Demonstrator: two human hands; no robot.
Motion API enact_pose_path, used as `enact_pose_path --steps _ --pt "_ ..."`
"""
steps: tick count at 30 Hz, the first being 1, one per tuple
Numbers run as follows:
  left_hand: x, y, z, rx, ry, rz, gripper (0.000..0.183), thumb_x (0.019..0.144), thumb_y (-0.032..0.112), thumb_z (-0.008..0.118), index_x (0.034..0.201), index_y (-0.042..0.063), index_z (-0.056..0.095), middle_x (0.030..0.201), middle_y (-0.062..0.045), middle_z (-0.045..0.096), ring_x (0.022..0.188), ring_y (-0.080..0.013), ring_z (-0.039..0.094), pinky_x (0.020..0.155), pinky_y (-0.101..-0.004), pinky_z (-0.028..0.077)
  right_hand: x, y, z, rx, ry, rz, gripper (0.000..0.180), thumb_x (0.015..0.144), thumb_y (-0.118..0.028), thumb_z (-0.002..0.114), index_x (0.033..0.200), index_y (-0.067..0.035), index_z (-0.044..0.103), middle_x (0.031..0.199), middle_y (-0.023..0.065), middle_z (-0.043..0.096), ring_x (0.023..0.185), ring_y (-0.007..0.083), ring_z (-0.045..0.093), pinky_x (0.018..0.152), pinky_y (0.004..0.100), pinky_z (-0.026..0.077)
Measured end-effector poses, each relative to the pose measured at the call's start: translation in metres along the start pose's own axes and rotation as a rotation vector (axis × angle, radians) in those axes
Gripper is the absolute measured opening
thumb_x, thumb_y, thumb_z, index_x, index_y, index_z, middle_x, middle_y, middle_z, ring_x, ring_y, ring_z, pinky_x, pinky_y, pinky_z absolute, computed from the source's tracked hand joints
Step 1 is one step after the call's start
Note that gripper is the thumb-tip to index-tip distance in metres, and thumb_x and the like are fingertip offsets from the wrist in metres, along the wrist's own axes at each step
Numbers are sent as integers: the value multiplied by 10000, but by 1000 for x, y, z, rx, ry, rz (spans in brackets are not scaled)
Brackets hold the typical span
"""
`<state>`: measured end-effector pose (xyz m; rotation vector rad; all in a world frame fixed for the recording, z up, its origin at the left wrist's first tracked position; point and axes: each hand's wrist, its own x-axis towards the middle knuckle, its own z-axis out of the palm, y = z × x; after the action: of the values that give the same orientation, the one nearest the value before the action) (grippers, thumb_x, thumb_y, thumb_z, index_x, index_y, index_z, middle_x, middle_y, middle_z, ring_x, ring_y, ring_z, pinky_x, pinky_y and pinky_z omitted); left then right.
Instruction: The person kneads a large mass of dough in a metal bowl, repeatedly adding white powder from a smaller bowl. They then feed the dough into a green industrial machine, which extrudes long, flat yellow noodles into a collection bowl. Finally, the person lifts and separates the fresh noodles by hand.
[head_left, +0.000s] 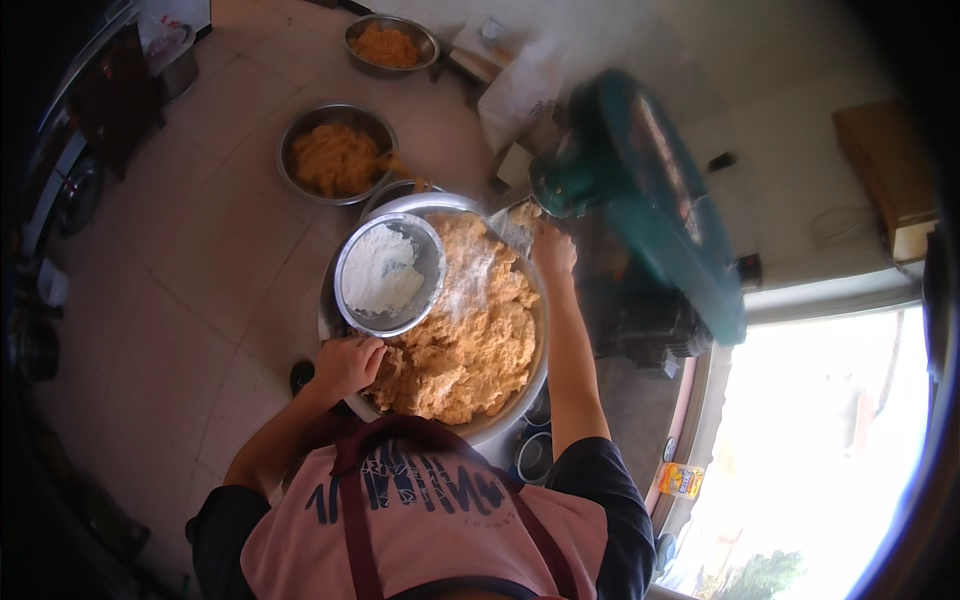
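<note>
A large metal basin (536, 375) full of orange dough (480, 330), dusted with white powder, stands before me. A smaller metal bowl (439, 262) of white powder (382, 270) rests over its left part. My left hand (351, 367) is at the near rim of this small bowl, fingers curled; its grip is not clear. My right hand (553, 251) is at the big basin's far right rim, beside the spout of a green machine (577, 176). It is closed around something at a flat metal piece (512, 227) with some dough on it; the held part is hidden.
Two metal bowls with orange food stand on the tiled floor, one nearer (283, 169) and one farther (431, 52). The green machine with its belt guard (667, 202) and motor (664, 326) blocks the right side. A metal container (534, 457) sits near my right elbow.
</note>
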<state>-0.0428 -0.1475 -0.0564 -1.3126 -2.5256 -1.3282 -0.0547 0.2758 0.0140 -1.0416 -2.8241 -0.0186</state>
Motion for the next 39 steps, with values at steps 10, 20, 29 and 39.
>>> enact_pose_path --steps 10,20,29,39 --pt "0 7 -3 26 -4 -18 129 862 207 648 817 86 647 689 -76 645 598 -287 637 533 -390 510 -42 -23 -45 67 104 38 273 912 -310 544 1157 -267 658 853 213 691 834 438 660 762 521 539" --pt "3 7 1 49 -9 10 130 858 205 652 791 96 630 655 -75 624 578 -281 626 520 -389 501 1 -5 36 30 112 73 216 904 -342 561 1031 -206 671 860 172 704 786 439 664 714 527 546" --pt "0 5 3 27 -1 -25 120 855 208 653 810 96 658 681 -64 648 581 -279 632 515 -390 502 6 9 10 8 28 87 317 932 -435 511 943 -178 698 947 210 692 894 452 651 785 525 533" --pt "1 6 1 24 -13 18 104 845 196 667 818 97 650 681 -70 649 580 -292 631 516 -400 501 9 6 34 200 149 151 294 919 -409 534 1002 -172 688 933 219 690 867 457 651 771 531 533"
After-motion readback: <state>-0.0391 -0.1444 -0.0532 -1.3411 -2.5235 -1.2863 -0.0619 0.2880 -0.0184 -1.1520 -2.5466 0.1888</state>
